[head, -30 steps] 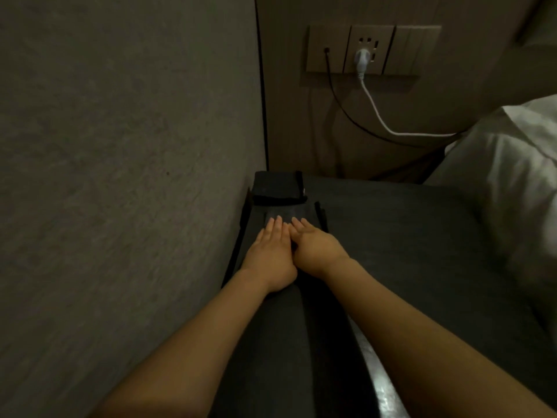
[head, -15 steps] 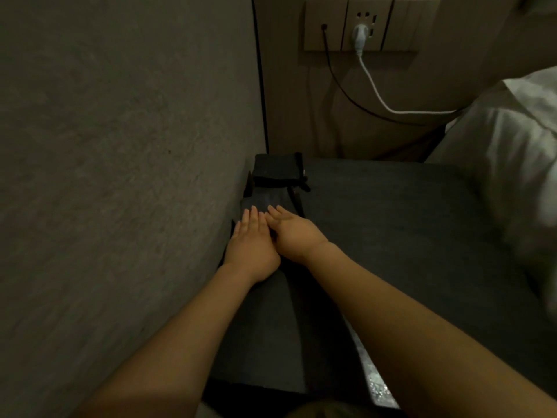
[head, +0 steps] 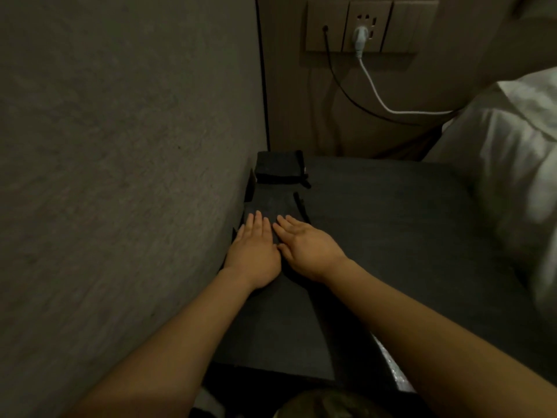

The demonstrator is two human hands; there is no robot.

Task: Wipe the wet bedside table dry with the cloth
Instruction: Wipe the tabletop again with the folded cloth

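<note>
Hands lie palm-down side by side, thumbs touching, on the dark grey flat cloth (head: 272, 297) along the wall edge of the dark bedside table (head: 407, 224); left hand (head: 254, 251) and right hand (head: 307, 245) both have fingers extended and pressed together, forearms stretched forward

Both arms stretched out forward, bare forearms. Left hand (head: 254, 254) and right hand (head: 307, 247) lie flat, palms down, fingers straight and together, side by side, touching along the inner edges.
</note>
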